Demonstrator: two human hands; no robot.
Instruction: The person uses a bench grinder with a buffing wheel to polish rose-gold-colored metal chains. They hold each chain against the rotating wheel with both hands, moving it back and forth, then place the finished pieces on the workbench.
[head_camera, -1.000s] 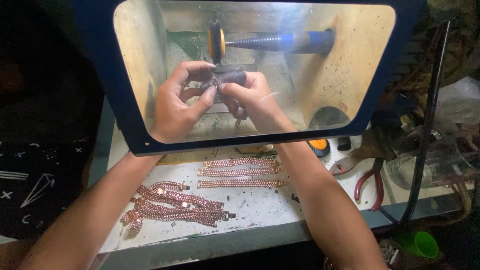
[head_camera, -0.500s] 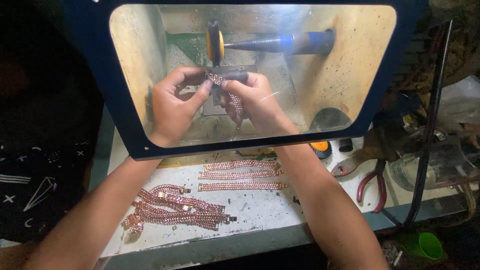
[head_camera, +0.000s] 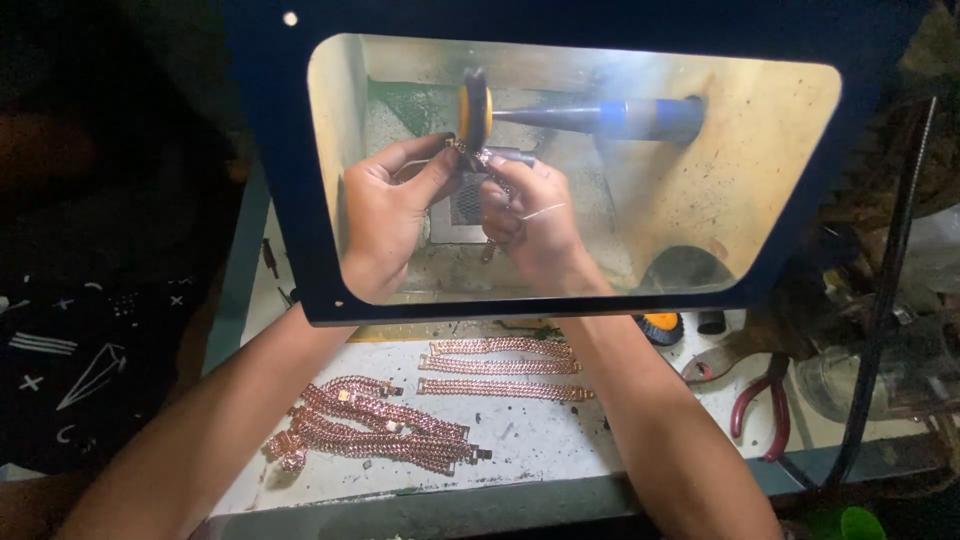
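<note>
Head view: behind the blue-framed shield window, both hands have risen toward the buffing wheel compared with a second ago. Left hand and right hand each pinch the rose-gold chain, now held stretched just under the wheel. Finished chains lie near, on the bench.
</note>
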